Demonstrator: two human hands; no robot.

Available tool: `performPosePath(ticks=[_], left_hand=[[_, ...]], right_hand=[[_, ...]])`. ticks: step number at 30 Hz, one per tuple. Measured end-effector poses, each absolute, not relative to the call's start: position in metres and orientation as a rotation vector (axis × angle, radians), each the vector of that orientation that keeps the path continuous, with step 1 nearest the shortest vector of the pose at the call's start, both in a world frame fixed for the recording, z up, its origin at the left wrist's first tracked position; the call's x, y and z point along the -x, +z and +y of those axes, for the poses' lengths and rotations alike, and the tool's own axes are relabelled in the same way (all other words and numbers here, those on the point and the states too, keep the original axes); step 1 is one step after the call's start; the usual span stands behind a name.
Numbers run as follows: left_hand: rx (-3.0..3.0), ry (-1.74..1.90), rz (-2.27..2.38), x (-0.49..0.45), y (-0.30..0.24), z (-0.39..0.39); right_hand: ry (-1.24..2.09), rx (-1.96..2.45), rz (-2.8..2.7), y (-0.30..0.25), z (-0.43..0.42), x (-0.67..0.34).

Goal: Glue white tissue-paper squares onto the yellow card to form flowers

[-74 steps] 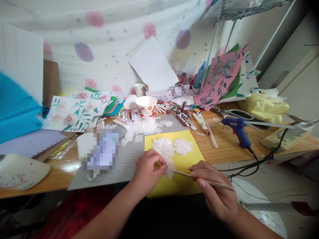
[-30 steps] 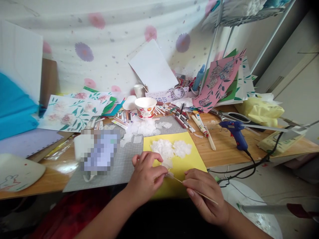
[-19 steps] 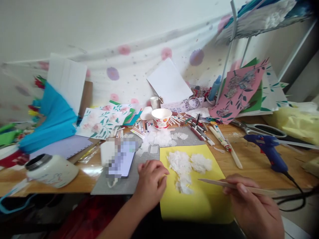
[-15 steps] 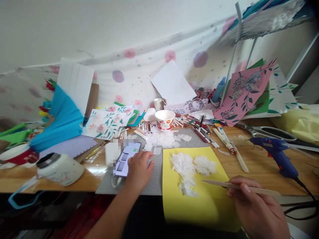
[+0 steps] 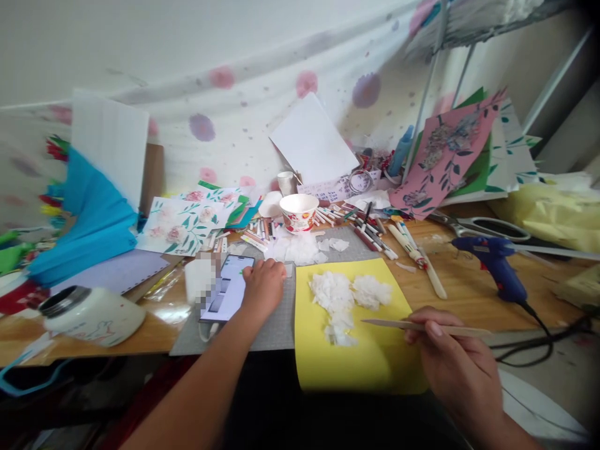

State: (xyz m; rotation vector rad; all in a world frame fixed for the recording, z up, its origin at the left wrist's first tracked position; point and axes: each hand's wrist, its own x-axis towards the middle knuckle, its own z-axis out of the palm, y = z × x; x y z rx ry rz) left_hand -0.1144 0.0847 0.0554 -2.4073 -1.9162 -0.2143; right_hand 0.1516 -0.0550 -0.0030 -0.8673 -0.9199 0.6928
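Note:
A yellow sheet [image 5: 370, 356] lies at the desk's front edge with clumps of crumpled white tissue [image 5: 344, 294] stuck on it. My right hand [image 5: 457, 369] is closed round a thin wooden stick [image 5: 398, 324] whose tip points left over the sheet. My left hand [image 5: 263, 289] rests on the grey cutting mat [image 5: 276, 322], fingers curled, touching the right edge of a phone [image 5: 227, 295] with a lit screen. Loose white tissue squares [image 5: 300, 249] lie just beyond that hand.
A paper cup [image 5: 299, 212], many markers [image 5: 370, 234], scissors [image 5: 482, 226] and a blue glue gun [image 5: 494, 265] with its cable crowd the back and right. A white jar [image 5: 91, 315] lies at the left. Flower cards [image 5: 178, 219] and blue paper [image 5: 89, 225] fill the far left.
My left hand let go of the tissue on the yellow sheet and moved left to the phone. The right hand drew the stick back to the right. The view swung up and left.

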Motion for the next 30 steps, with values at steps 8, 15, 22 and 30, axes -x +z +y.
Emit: performPosePath(ticks=[8, 15, 22, 30], left_hand=[[2.407, -0.218, -1.948, 0.117, 0.059, 0.082], [2.415, -0.211, -1.884, 0.112, 0.055, 0.085], [2.395, -0.275, -1.917, 0.114, 0.053, 0.083], [2.432, -0.407, -1.967, 0.108, 0.050, 0.091]], right_hand=[[0.637, 0.957, -1.140, -0.008, -0.063, -0.152], [0.608, 0.965, -1.168, -0.007, -0.063, -0.152], [0.578, 0.977, -1.228, -0.005, -0.065, -0.152], [0.605, 0.977, -1.232, -0.010, -0.066, -0.152]])
